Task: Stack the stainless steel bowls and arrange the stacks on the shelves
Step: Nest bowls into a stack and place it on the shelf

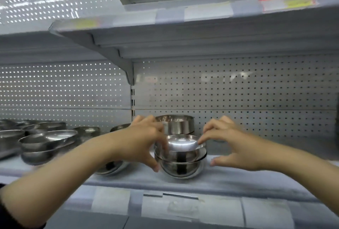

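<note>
A stack of stainless steel bowls [181, 161] stands on the grey shelf [238, 179] in front of me. My left hand [145, 142] grips the stack's left side, fingers over the rim and thumb down against the lower bowl. My right hand [229, 142] is at the stack's right side; its fingertips touch the top bowl's rim while the thumb hangs apart from the stack. Behind the stack stands a taller steel bowl [176, 124]. Another low bowl stack [111, 168] sits under my left forearm, partly hidden.
Several more steel bowls [47, 140] crowd the shelf to the left. A perforated back panel [247, 91] closes the rear. An upper shelf [183, 32] with its bracket [126, 71] hangs overhead. Price labels [183, 208] line the front edge.
</note>
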Tool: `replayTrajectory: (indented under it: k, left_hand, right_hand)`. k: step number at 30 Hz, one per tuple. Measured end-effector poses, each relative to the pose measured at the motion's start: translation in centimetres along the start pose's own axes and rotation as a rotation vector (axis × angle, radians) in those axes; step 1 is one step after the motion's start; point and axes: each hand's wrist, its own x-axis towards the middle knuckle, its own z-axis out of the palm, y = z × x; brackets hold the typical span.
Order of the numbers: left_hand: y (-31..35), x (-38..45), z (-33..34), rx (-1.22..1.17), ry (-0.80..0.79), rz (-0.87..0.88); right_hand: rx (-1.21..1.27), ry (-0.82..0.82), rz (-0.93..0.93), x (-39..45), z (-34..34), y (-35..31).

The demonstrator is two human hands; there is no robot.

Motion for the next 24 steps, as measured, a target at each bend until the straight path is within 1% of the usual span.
replayTrajectory:
  k: [6,12,24]
  left_hand:
    - [-0.3,0.7,1.0,0.08,0.04,0.081]
    - [-0.4,0.7,1.6,0.146,0.074,0.115]
    - [-0.6,0.8,1.6,0.11,0.111,0.144]
  right_hand:
    - [-0.096,-0.037,0.057,0.6,0.8,-1.3]
    - [-0.151,-0.049,0.034,1.2,1.1,-1.3]
    - [-0.167,-0.062,0.003,1.6,0.8,-1.6]
